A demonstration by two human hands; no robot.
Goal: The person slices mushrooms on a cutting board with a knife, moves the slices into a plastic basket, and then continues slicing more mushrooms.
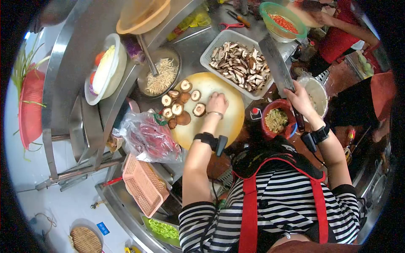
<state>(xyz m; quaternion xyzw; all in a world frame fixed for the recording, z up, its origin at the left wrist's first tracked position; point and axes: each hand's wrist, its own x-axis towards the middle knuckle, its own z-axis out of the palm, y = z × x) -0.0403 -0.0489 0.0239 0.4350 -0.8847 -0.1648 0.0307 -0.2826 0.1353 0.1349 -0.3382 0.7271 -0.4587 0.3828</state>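
Observation:
My left hand [217, 104] rests on the round yellowish cutting board [230, 126], fingers curled down. What lies under those fingers, if anything, is hidden. Just left of it on the board are several whole shiitake mushrooms [177, 109], some stem side up. My right hand [298, 98] grips a cleaver [275, 63] near where blade meets handle. Its broad blade points up and away, off the board, over the right edge of a white basket [205, 57]. That basket is full of sliced mushrooms [240, 65].
Right of the board stand a red bucket [265, 124] of chopped scraps and a white bucket [317, 95]. A plastic bag [147, 137] and a metal bowl [175, 63] of pale shreds sit left. A green colander [266, 17] is at the back, near another person's arm [352, 29].

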